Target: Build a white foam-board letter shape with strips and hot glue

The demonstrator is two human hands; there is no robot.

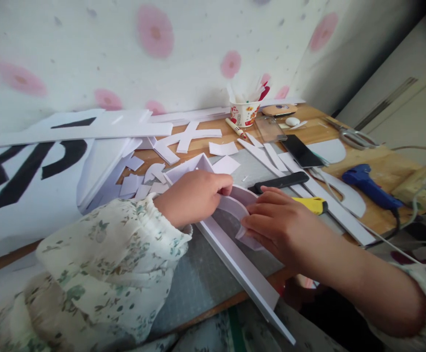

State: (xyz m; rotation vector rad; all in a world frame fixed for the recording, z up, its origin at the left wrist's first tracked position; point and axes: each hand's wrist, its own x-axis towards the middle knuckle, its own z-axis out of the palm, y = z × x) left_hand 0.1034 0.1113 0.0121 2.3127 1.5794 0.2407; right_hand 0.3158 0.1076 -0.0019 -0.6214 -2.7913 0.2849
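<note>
A hollow white foam-board letter (pixel 242 264) with a long straight leg and a curved bowl lies slanted over the cutting mat (pixel 187 278), its lower end jutting past the table edge. My left hand (pixel 194 193) is closed on the top of the curved foam strip (pixel 235 205), thumb and fingers pinching it. On the bowl's right side, my right hand (pixel 279 220) has its fingers wrapped round the same curved wall. The palm side of both hands is hidden. Just beyond my right hand lie a black-handled tool (pixel 282 182) and a yellow cutter (pixel 310 205).
A blue glue gun (pixel 372 186) with its cord, scissors (pixel 355 137) and a phone (pixel 303 150) lie at right. A paper cup (pixel 244 113) of sticks stands by the wall. Foam scraps (pixel 132 183) and a sheet with black lettering (pixel 33 181) cover the left.
</note>
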